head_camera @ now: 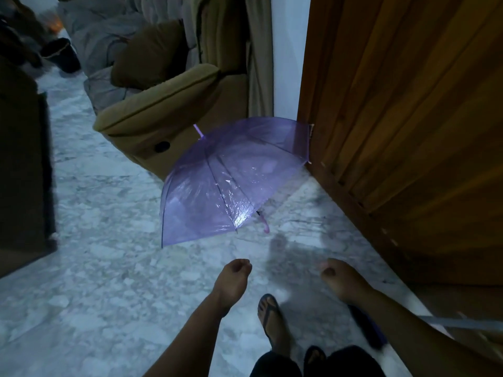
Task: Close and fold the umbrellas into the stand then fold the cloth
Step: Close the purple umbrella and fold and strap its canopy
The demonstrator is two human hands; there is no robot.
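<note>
A pale marbled floor [103, 240] runs through a dim room, from the bottom of the view up into the far left.

On it, about the middle of the view, lies an open purple see-through umbrella [226, 183]. It is tipped on its side, canopy facing the camera, with its lower rim on the floor. Its tip [198, 131] points up and away, toward an armchair, and its curved pink handle [264, 223] pokes out beneath the canopy's near edge, close to the floor. The umbrella's right rim sits against the edge of a wooden door [408, 131]. Its far side is just in front of the olive armchair [168, 104], which carries a brown cushion [149, 55].

Nearer the camera, both arms reach forward over the floor. The left hand [234, 278] hangs short of the umbrella, its fingers curled in loosely together and holding nothing. The right hand [337, 276] is also clear of the umbrella, near the handle's side, fingers curled in a loose fist and empty. Between the arms a foot in a dark flip-flop [269, 314] stands on the floor.

The wooden door fills the right side. A dark piece of furniture [24, 159] stands along the left edge. Grey draped fabric [103, 31] lies heaped at the far end behind the armchair.
</note>
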